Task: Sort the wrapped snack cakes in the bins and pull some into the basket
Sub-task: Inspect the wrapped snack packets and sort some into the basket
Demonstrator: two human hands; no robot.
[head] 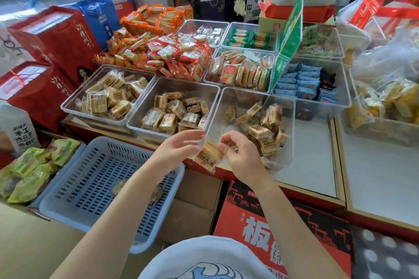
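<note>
The print on the wrapped snack cake (209, 156) is too blurred to read, and its lower corner hangs over the desk (313, 165) edge, between the two hands. The right hand (241, 154) pinches the cake's upper right edge with curled fingers; the left hand (179, 146) has its fingers nearly straight, tips at the clear wrapper's top left corner, though whether they nip it cannot be told. The left forearm crosses over the blue basket (95, 179), hiding part of its floor; two pale wrapped pieces lie inside, dim through the slats. Just beyond the hands stand three clear bins of similar cakes: the left bin (74, 106), the middle bin (140, 124) and the right bin (288, 133), the last with cakes piled toward its right side. A green sign (288, 41) leans across the bins behind, covering part of the blue packets (301, 79). Green packets (29, 170) lie left of the basket, cut off by the frame edge
</note>
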